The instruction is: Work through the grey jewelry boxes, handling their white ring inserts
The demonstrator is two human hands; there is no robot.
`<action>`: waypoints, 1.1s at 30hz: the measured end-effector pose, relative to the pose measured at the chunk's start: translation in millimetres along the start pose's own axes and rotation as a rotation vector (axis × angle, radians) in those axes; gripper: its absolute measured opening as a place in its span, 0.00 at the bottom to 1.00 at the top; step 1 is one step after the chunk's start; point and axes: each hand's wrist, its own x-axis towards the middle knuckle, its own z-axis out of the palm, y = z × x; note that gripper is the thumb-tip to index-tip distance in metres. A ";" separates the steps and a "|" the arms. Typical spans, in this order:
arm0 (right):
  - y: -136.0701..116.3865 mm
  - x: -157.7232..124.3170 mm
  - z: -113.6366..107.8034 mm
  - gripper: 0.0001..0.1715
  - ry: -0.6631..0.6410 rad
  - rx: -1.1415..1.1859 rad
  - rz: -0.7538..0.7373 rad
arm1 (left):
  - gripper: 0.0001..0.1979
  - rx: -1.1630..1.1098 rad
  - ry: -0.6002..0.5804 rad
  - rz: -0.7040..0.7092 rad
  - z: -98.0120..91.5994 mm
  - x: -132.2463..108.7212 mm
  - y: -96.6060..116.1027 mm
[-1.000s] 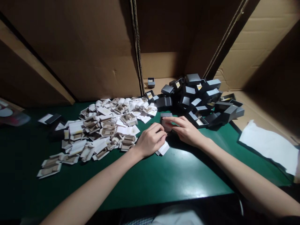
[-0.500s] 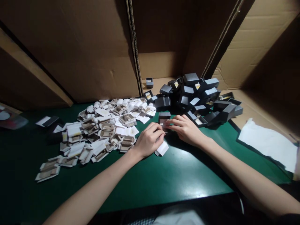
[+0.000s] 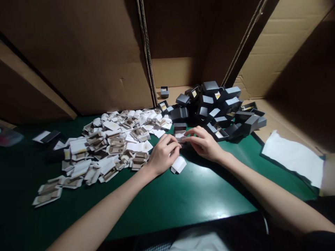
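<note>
A small dark box stands open between my hands on the green table, with a pale insert inside it. My left hand is curled at the near left side of the box, its thumb and fingers closed at the edge. From the right, my right hand reaches in with bent fingers, its fingertips on the box's right side and at the insert. The hands partly hide the lower part of the box. Just below my left hand lies a folded white card piece.
A spread of folded white and grey card inserts covers the table to the left. Dark boxes are heaped at the back right. One lone box stands by the cardboard wall. White paper lies at the right.
The fingers of my right hand have lifted and bent a little, showing more of the pale insert. My left hand stays at the box. The whole view has shifted slightly.
</note>
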 end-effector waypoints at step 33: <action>-4.2 0.0 11.5 0.17 0.006 0.425 0.322 | 0.04 -0.215 -0.011 -0.350 -0.1 1.5 -5.1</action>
